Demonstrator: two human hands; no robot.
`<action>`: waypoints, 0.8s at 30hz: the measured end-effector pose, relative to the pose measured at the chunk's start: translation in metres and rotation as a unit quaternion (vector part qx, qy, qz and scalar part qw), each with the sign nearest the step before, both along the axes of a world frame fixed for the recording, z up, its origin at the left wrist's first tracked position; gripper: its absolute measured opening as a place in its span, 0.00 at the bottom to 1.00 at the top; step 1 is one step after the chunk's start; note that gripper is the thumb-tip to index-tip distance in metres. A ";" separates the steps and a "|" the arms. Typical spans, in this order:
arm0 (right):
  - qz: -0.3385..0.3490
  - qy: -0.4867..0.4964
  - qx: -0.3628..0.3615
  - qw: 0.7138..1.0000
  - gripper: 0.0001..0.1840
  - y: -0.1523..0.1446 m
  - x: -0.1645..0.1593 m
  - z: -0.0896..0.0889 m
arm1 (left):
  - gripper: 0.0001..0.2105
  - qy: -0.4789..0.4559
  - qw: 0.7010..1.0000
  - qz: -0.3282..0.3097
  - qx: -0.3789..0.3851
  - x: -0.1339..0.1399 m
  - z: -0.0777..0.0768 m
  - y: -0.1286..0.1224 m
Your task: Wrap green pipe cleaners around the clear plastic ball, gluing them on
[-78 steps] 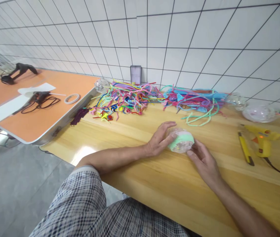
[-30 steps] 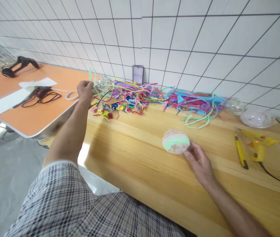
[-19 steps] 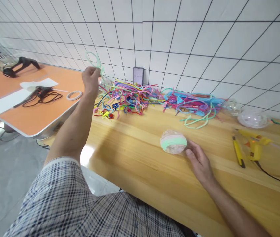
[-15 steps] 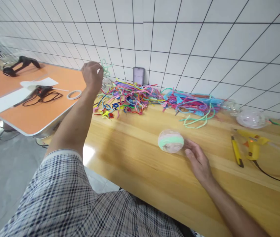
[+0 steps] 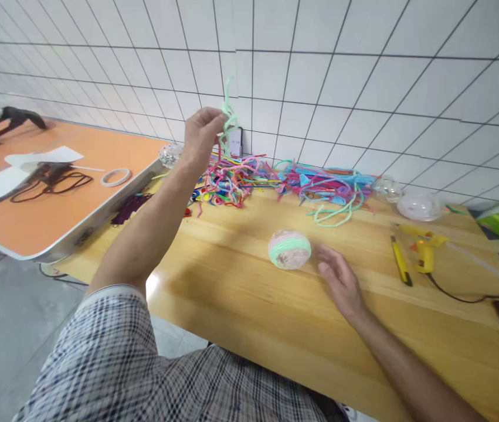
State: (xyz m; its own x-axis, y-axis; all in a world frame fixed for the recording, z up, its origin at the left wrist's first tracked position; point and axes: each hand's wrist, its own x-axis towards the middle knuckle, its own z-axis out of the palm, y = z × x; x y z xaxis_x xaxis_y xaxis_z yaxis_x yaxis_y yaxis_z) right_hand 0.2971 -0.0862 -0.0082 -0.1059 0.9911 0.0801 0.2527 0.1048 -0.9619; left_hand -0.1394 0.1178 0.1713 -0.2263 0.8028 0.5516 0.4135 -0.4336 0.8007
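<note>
My left hand [image 5: 205, 132] is raised over the back of the table, its fingers pinched on a curled mint-green pipe cleaner [image 5: 228, 114]. Below it lies a tangled heap of coloured pipe cleaners [image 5: 236, 181]. A clear ball wrapped with pink and mint-green bands [image 5: 289, 249] rests on the wooden table [image 5: 231, 293]. Just right of that ball, my right hand [image 5: 339, 278] is open, fingers stretched toward it with a small gap between. More blue and pink pipe cleaners [image 5: 328, 181] lie behind the ball, with loose mint-green ones [image 5: 337, 217] in front of them.
On the right are a yellow utility knife [image 5: 401, 261] and a yellow glue gun [image 5: 425, 252] with its cord. Clear balls [image 5: 420, 206] stand by the tiled wall. An orange table [image 5: 68, 205] at left bears a tape roll [image 5: 116, 177]. A phone [image 5: 236, 142] leans on the wall.
My left hand has moved right with the mint-green pipe cleaner, over the heap. The camera view has shifted right. My right hand stays open beside the wrapped ball.
</note>
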 end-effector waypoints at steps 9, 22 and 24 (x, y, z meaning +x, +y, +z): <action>-0.008 0.026 0.120 0.992 0.38 0.027 -0.013 0.094 | 0.04 0.174 0.975 -0.099 0.101 0.127 -0.029 -0.038; -0.095 0.127 0.163 0.974 0.41 0.137 -0.078 0.103 | 0.18 0.431 0.885 -0.122 0.125 0.179 -0.080 -0.047; -0.108 0.159 0.168 0.967 0.41 0.144 -0.068 0.101 | 0.19 0.466 0.875 -0.111 0.076 0.163 -0.094 -0.045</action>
